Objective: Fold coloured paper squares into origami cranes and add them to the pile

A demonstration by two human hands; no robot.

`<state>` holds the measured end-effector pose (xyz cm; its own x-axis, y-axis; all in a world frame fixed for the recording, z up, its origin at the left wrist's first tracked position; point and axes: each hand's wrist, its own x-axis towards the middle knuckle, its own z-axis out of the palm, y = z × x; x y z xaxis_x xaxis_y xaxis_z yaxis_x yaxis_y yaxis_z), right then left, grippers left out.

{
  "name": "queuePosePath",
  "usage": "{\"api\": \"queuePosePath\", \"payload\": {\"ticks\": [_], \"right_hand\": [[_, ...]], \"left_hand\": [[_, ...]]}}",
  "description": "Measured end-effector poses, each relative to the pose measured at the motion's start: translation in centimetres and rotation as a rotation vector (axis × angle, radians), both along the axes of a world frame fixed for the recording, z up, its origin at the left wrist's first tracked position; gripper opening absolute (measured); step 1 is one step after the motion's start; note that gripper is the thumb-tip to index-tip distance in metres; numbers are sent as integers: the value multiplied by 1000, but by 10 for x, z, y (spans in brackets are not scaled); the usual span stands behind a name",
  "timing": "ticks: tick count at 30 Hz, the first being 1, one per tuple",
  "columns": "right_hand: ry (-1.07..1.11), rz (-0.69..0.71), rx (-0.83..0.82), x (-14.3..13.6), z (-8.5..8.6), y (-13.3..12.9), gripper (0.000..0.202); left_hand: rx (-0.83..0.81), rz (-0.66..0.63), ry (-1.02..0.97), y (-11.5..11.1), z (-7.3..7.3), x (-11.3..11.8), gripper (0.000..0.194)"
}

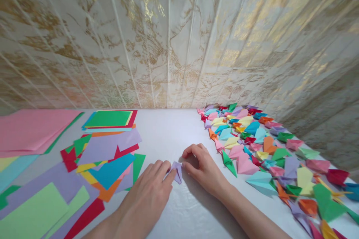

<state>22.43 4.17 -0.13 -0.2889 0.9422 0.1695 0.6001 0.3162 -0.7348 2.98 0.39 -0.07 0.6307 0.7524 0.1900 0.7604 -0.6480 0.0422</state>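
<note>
A small folded piece of lilac paper lies on the white table in the middle. My left hand rests at its left side, with fingertips pressing the paper down. Just right of the paper is my right hand, its thumb and index finger curved toward each other with a gap between them. The thumb tip is close to the paper's right edge; whether it touches cannot be made out. Nothing shows between the right fingers.
Loose coloured sheets and scraps overlap on the left, near large pink sheets and a small stack with green on top. Many folded paper figures cover the right side. A gold-patterned curtain hangs behind the table.
</note>
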Motion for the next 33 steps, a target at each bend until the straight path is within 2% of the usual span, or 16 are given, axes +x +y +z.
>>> {"api": "queuePosePath", "payload": {"ticks": [5, 11, 17, 19, 22, 25, 29, 33], "right_hand": [[-158, 62, -30, -5, 10, -7, 31], [-235, 130, -101, -3, 22, -13, 47], [-267, 182, 7, -8, 18, -14, 31], [-269, 225, 43, -9, 15, -13, 29], [-230, 250, 69, -6, 12, -10, 33], [-156, 265, 61, -2, 10, -6, 37], [-66, 280, 36, 3, 12, 0, 35], [-79, 311, 36, 5, 16, 1, 30]], "left_hand": [[51, -136, -79, 7, 5, -3, 33], [15, -118, -19, 8, 11, -4, 30], [-35, -50, -39, 6, 18, -6, 19], [-34, -45, -89, 8, 19, -8, 23], [-63, -102, -178, 14, 18, -14, 31], [-113, -177, -225, 21, 18, -19, 25], [-4, -264, -239, 29, 16, -20, 11], [36, -287, -266, 30, 13, -18, 17]]}}
